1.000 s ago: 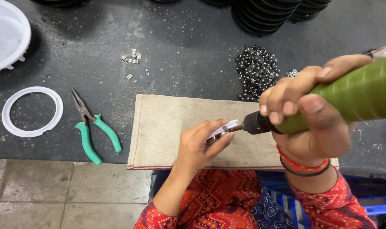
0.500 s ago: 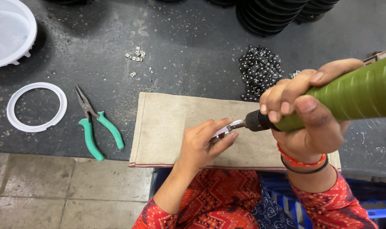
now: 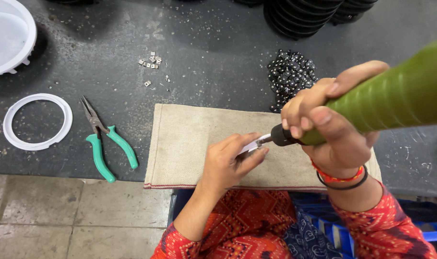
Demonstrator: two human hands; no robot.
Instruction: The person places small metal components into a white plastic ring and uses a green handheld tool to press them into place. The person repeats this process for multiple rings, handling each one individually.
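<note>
nearest the camera, the person's red patterned sleeves are reaching up from the bottom edge. the left hand (image 3: 226,160) is resting on a beige cloth mat (image 3: 180,144) that is lying flat at the near edge of the dark workbench (image 3: 218,72); its fingers are curling together and pinching a small pale part (image 3: 249,146), most of which the fingers are hiding, so its shape is hard to tell. the right hand (image 3: 331,127) is hovering just above and to the right, wrapping tightly around the thick green handle of a screwdriver (image 3: 391,98) that is slanting down to the left. the black collar and metal tip of the tool are pressing against the pale part between the left fingertips. an orange thread and a black band are sitting on the right wrist.

left of the mat, a pair of green-handled pliers (image 3: 105,141) is lying on the bench with its jaws pointing away, and a white plastic ring (image 3: 37,122) is lying flat just beyond it to the left. farther back, a pile of small black parts (image 3: 290,74) is sitting just past the mat's far right corner, and a scatter of tiny metal pieces (image 3: 151,61) is lying well apart from it. at the far left corner a round white plastic housing (image 3: 9,38) is sitting, and stacked black ribbed parts (image 3: 300,17) are standing along the far edge.
</note>
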